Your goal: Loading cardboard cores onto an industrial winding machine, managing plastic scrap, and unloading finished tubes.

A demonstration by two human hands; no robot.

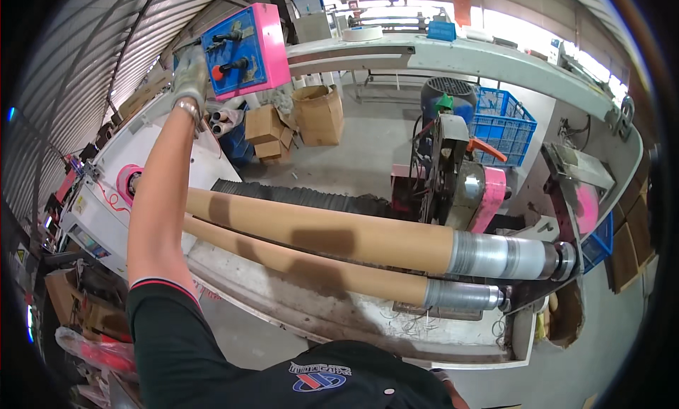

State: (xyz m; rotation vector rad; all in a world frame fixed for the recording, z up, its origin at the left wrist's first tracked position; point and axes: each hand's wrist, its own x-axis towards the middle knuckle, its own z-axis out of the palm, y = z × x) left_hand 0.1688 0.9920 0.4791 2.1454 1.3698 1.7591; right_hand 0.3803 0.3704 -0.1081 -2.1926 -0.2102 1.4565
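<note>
My left hand (189,75), in a pale work glove, is raised at the left edge of a control box (272,47). The box has pink sides and a blue face with black knobs and an orange-red one. The glove's fingers are too indistinct to show whether they grip anything. Below my outstretched arm lies a long brown cardboard tube (332,229) on a machine's thick metal roller. A thinner brown tube (311,269) runs alongside it, nearer to me, on a second roller. My right hand is out of sight; only a bit of that arm shows at the lower edge.
Behind the tubes stands a motor-driven cutting unit (449,161) with an orange handle (488,150). A pale beam (488,57) crosses beyond it. Blue crates (506,130) and open cardboard boxes (317,115) sit on the floor. A metal tray (453,335) extends under the rollers.
</note>
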